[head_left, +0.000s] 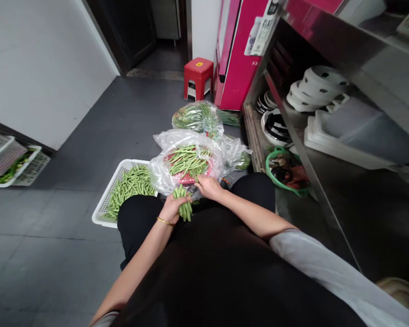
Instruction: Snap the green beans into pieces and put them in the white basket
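My left hand (172, 208) is wrapped round a bunch of green beans (185, 210), their ends sticking out above and below the fingers. Just right of it, my right hand (208, 187) is closed at the near edge of an open clear plastic bag (158, 170); its fingertips look pinched, but what is between them is too small to make out. Inside the bag lie long green beans (187, 160) over something red. A white perforated basket (100, 210) on the floor at the left holds a heap of shorter bean pieces (131, 187).
Bagged leafy greens (197, 117) lie beyond the beans, with a red stool (199, 75) farther back. At right stands a metal shelf (313, 190) with white containers (344, 141); a green basket (271, 175) sits low beside it. More white baskets (37, 165) stand far left.
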Demonstrator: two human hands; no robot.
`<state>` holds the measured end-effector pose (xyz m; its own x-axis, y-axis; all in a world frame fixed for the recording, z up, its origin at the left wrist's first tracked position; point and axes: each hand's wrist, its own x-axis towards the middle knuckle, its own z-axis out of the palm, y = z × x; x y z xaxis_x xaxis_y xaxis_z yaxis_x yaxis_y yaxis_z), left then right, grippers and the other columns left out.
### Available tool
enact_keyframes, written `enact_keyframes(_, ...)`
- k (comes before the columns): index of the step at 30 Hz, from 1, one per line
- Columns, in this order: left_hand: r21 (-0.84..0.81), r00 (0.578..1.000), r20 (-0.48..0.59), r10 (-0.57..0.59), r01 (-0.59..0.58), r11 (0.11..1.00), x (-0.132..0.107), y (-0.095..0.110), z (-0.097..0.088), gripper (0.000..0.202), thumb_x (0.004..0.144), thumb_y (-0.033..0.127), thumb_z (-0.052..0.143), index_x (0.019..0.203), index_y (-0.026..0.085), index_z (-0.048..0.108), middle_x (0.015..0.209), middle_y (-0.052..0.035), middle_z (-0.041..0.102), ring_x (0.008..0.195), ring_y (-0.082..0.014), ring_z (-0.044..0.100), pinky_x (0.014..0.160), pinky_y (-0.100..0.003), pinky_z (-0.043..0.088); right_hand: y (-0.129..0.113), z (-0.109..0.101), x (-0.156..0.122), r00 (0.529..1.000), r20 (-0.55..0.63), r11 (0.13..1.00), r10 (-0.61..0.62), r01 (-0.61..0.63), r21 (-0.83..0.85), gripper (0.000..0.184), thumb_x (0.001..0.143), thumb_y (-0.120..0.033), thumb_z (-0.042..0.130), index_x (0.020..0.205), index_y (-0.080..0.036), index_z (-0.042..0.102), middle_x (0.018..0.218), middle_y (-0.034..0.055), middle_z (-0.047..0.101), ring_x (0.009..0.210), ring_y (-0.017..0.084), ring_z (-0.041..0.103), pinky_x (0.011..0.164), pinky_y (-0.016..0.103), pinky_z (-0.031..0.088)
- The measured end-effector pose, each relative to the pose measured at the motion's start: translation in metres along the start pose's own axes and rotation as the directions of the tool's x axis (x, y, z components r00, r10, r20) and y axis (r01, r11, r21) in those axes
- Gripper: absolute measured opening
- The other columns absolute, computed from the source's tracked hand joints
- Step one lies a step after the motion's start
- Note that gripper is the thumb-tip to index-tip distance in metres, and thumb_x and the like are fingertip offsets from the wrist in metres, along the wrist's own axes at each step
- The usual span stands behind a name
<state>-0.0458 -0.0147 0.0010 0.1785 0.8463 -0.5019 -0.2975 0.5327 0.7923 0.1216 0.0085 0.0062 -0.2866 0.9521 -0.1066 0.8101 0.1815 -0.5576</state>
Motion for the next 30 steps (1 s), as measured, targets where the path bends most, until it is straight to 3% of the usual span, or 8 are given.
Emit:
enact_keyframes(4, -0.128, 0.997, -0.062, 0.042, -0.050, 0.991, 0.006, 0.003, -0.006, 0.038, 0.049, 0.014, 0.079, 0.084, 0.008, 0.065, 0.062, -0.0034, 0.065, 0.053, -0.0129, 0.059, 0.051, -0.023, 0.048, 0.003, 0.012, -0.012, 0.928, 0.371, 0.914, 0.035, -0.180, 0.364, 0.017, 0.089, -0.030, 0.046, 0.081, -0.016, 0.051, 0.061, -0.0021, 0.058, 0.053, 0.012, 0.060, 0.051, 0.021, 0.047)
enact_keyframes(7, -0.086, 0.999, -0.016, 0.036, -0.037, 0.996, 0.008, 0.003, -0.007, 0.038, 0.048, 0.015, 0.081, 0.082, 0.009, 0.064, 0.064, -0.0028, 0.065, 0.055, -0.0129, 0.060, 0.053, -0.023, 0.048, -0.009, 0.026, -0.020, 0.875, 0.478, 0.871, -0.079, -0.173, 0.460, 0.013, 0.088, -0.025, 0.046, 0.079, -0.017, 0.050, 0.056, -0.0050, 0.055, 0.046, 0.010, 0.058, 0.045, 0.019, 0.044)
enact_keyframes(12, 0.113, 0.998, 0.026, 0.061, -0.063, 0.992, 0.009, -0.004, -0.008, 0.031, 0.047, 0.015, 0.082, 0.073, 0.011, 0.064, 0.064, -0.0027, 0.065, 0.055, -0.0133, 0.059, 0.055, -0.023, 0.048, -0.019, 0.006, -0.019, 0.837, 0.498, 0.974, -0.227, 0.208, 0.095, 0.023, 0.087, -0.035, 0.051, 0.080, -0.015, 0.060, 0.070, 0.0050, 0.066, 0.065, 0.017, 0.065, 0.061, 0.025, 0.047)
enact_keyframes(17, 0.310, 0.990, 0.120, 0.070, -0.105, 0.945, 0.011, -0.004, -0.009, 0.026, 0.047, 0.012, 0.080, 0.069, 0.012, 0.067, 0.063, -0.0029, 0.065, 0.054, -0.0128, 0.056, 0.053, -0.022, 0.046, -0.018, -0.043, -0.013, 0.937, 0.278, 0.888, -0.210, 0.302, -0.347, 0.031, 0.090, -0.034, 0.045, 0.106, -0.011, 0.059, 0.098, 0.0176, 0.066, 0.088, 0.025, 0.064, 0.073, 0.032, 0.045)
enact_keyframes(22, 0.409, 0.960, 0.273, 0.067, -0.179, 0.895, 0.006, 0.006, -0.009, 0.024, 0.048, 0.012, 0.080, 0.068, 0.014, 0.068, 0.063, -0.0011, 0.065, 0.057, -0.0136, 0.056, 0.058, -0.024, 0.046, -0.007, -0.046, -0.005, 0.786, 0.465, 0.845, -0.408, 0.518, -0.134, 0.018, 0.085, -0.014, 0.046, 0.082, -0.014, 0.064, 0.083, 0.0107, 0.067, 0.079, 0.019, 0.062, 0.072, 0.028, 0.043)
enact_keyframes(26, 0.336, 0.964, 0.260, 0.061, -0.149, 0.930, 0.006, 0.005, -0.007, 0.026, 0.054, 0.017, 0.079, 0.077, 0.015, 0.067, 0.070, -0.0032, 0.067, 0.062, -0.0153, 0.059, 0.063, -0.025, 0.048, -0.001, -0.015, -0.003, 0.939, 0.214, 0.942, -0.269, 0.210, 0.264, 0.024, 0.089, -0.024, 0.041, 0.072, -0.016, 0.056, 0.064, 0.0036, 0.060, 0.065, 0.015, 0.059, 0.065, 0.026, 0.045)
enact_keyframes(28, 0.290, 0.967, 0.244, 0.065, -0.137, 0.947, 0.008, 0.002, -0.004, 0.027, 0.054, 0.017, 0.079, 0.079, 0.015, 0.067, 0.072, -0.0045, 0.068, 0.065, -0.0162, 0.061, 0.065, -0.026, 0.049, 0.000, 0.003, -0.002, 0.990, 0.124, 0.808, -0.062, -0.024, 0.589, 0.032, 0.093, -0.035, 0.032, 0.074, -0.017, 0.051, 0.053, -0.0019, 0.051, 0.053, 0.012, 0.055, 0.058, 0.025, 0.045)
enact_keyframes(30, 0.222, 0.977, 0.204, 0.064, -0.110, 0.969, 0.009, 0.002, -0.002, 0.029, 0.052, 0.016, 0.080, 0.077, 0.014, 0.067, 0.072, -0.0053, 0.068, 0.065, -0.0167, 0.061, 0.065, -0.027, 0.050, 0.004, 0.014, 0.000, 0.988, 0.146, 0.583, 0.055, -0.150, 0.799, 0.038, 0.093, -0.046, 0.027, 0.079, -0.018, 0.049, 0.050, -0.0048, 0.046, 0.047, 0.011, 0.052, 0.052, 0.024, 0.045)
